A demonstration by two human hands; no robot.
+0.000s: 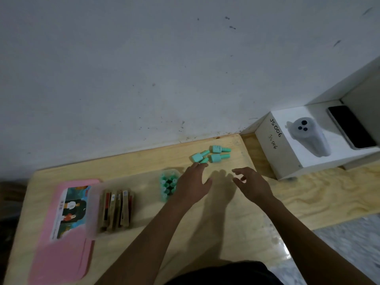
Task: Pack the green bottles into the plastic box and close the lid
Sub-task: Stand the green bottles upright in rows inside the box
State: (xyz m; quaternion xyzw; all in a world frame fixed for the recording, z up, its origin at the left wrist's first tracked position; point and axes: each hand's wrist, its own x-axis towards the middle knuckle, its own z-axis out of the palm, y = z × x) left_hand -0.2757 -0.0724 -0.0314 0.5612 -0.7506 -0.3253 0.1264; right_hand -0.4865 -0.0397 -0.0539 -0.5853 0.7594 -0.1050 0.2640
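Note:
Several small green bottles (212,154) lie loose on the wooden table near its far edge. A clear plastic box (135,199) stands to the left; its right end holds several green bottles (167,185) upright, its middle several flat packets. The box's pink lid (61,233) lies open at the left. My left hand (194,183) reaches forward with fingers spread, its fingertips touching the nearest loose bottle. To the right hovers my right hand (251,185), fingers apart and curled, holding nothing.
A white cardboard box (287,161) with handwriting stands at the right, picturing a grey device; a black phone (349,126) lies beside it. The wall runs close behind the table (226,233). The table's right edge drops to a grey floor.

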